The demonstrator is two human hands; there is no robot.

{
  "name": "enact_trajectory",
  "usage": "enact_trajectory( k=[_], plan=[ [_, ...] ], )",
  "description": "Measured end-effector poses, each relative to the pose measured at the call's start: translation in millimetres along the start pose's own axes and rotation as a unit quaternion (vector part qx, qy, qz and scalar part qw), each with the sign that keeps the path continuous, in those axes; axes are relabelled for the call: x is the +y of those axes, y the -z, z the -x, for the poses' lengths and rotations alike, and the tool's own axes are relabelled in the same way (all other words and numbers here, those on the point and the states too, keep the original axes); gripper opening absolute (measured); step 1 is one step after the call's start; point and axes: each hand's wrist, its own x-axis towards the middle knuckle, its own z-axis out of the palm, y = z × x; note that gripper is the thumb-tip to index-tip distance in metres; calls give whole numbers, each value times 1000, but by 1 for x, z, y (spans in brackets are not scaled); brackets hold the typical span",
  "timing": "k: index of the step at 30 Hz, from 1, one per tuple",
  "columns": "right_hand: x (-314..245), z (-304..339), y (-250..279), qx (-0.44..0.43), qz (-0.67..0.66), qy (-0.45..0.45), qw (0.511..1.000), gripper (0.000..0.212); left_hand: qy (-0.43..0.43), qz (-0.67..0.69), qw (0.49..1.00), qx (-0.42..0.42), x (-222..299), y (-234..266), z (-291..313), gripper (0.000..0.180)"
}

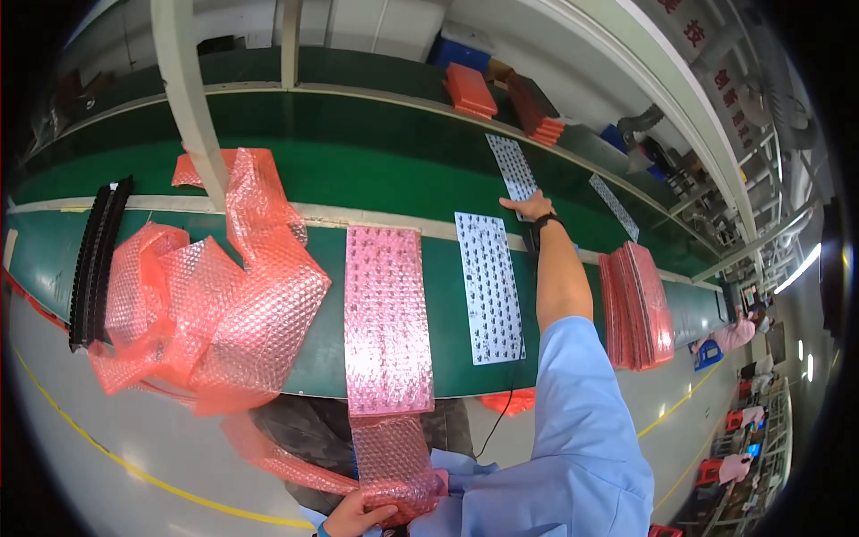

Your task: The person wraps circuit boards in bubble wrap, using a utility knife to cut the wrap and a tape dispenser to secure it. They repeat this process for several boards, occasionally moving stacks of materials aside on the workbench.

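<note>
Resting on the near end of a white keyboard panel [508, 161], the right hand [535, 208] is seen beyond and to the right of the bubble-wrapped panel [389, 313]. Thumb spread out to the left, well apart from the fingers; fingertips partly hidden, so whether the panel is gripped or only touched cannot be told.

Nearer the body than the bubble-wrapped panel, the pink bubble-wrap strip [389, 452] is held in the left hand [351, 517], thumb and forefinger set narrowly about it; other fingers not made out.

Touched panel: long, white, dotted with dark rows, laid on the green conveyor belt [376, 152]. Wrapped one: dark rows showing through glossy pink film, glare strongest low down.

Just right of the bubble-wrapped panel, a bare keyboard panel [490, 291] is laid on the bench, slightly slanted; farther right, a stack of wrapped panels [637, 309] is placed. To its left, loose red bubble wrap [246, 309] is heaped, then a black slotted rack [100, 264].
</note>
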Motion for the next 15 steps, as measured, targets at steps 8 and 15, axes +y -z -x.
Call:
enact_trajectory(
  k=[8, 15],
  plan=[
    [-33, 14, 6, -2, 7, -38, 999, 122, 21, -60, 998, 14, 30, -1, -20, 42],
    [-81, 154, 26, -97, 42, 112, 988, 119, 20, -69, 997, 8, 28, 3, -5, 43]
  ],
)
